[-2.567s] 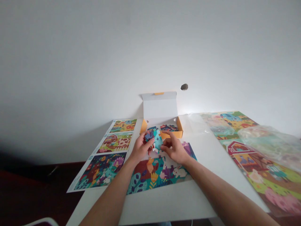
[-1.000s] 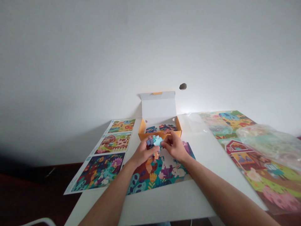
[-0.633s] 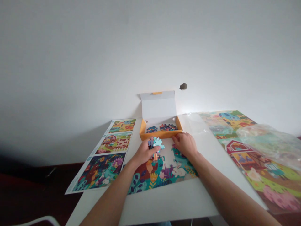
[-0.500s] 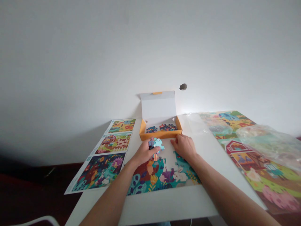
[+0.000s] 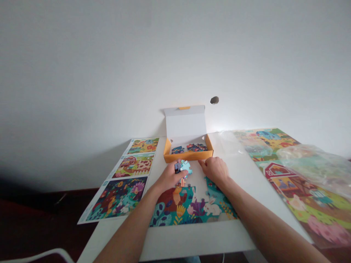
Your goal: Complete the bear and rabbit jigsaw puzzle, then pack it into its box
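My left hand (image 5: 167,177) is closed round several puzzle pieces (image 5: 185,167), light blue, dark and orange, above the jigsaw puzzle's upper left part. Below lies the partly joined jigsaw puzzle (image 5: 181,211), with white rabbits, plants and a brown animal on teal; a gap shows the white table between its left and right parts. My right hand (image 5: 216,170) rests at the puzzle's upper right, just before the box. One finger points left and the others are curled; whatever lies under them is hidden. The yellow open box (image 5: 189,156) holds more dark puzzle pieces (image 5: 196,147).
A sheet with three pictures (image 5: 134,166) lies at left, overhanging the white table (image 5: 175,241). On the right are colourful farm and animal picture boards (image 5: 293,186) and crumpled clear plastic bags (image 5: 315,164). The wall (image 5: 109,73) stands behind the box.
One finger of my right hand now reaches further out, close to the box's front. My left hand keeps its pieces. The whole view has shifted slightly.
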`<state>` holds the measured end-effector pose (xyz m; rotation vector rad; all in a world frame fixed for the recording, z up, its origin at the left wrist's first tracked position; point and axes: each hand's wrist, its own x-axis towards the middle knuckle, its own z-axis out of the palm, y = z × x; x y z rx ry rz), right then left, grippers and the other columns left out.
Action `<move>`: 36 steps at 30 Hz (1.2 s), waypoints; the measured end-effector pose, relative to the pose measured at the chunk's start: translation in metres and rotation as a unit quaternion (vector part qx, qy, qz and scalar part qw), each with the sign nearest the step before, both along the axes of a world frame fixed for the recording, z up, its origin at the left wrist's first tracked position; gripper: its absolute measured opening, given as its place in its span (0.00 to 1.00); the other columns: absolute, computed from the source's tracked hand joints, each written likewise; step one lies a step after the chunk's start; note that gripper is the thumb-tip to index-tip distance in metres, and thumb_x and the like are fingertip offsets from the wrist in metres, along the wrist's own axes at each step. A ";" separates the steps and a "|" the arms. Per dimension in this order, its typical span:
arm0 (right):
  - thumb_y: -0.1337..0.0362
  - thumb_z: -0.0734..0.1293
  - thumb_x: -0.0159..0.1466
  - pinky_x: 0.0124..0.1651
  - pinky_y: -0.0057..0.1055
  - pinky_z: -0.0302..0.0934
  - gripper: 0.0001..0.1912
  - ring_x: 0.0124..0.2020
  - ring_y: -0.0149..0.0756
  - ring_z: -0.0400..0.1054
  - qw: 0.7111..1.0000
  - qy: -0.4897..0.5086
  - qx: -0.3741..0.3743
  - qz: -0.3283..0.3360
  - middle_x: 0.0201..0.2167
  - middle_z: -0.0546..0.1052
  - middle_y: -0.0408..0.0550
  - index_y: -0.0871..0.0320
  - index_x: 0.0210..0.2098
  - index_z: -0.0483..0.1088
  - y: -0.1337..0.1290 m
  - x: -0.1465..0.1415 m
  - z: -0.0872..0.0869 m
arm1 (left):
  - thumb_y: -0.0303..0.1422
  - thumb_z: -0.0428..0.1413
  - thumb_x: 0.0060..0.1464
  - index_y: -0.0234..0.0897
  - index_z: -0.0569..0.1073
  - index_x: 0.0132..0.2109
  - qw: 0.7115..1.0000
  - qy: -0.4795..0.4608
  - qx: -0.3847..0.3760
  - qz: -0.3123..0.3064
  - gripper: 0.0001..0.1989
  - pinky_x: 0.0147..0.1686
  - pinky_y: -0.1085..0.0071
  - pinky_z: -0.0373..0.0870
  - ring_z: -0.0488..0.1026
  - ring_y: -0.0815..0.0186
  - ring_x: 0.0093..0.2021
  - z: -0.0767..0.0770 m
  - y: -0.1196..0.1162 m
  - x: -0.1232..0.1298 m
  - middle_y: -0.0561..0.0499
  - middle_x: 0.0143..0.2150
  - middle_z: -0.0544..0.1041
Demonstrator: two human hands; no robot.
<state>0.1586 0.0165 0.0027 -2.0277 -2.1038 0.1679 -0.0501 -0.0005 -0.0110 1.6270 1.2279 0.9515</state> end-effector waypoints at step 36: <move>0.50 0.49 0.70 0.30 0.28 0.48 0.30 0.21 0.30 0.57 0.918 0.300 0.248 0.072 0.17 0.65 0.45 0.57 0.17 0.59 0.005 -0.006 -0.002 | 0.39 0.59 0.51 0.37 0.66 0.39 0.999 -0.036 -0.016 -0.017 0.13 0.27 0.75 0.67 0.68 0.70 0.26 0.010 -0.009 0.010 0.56 0.29 0.69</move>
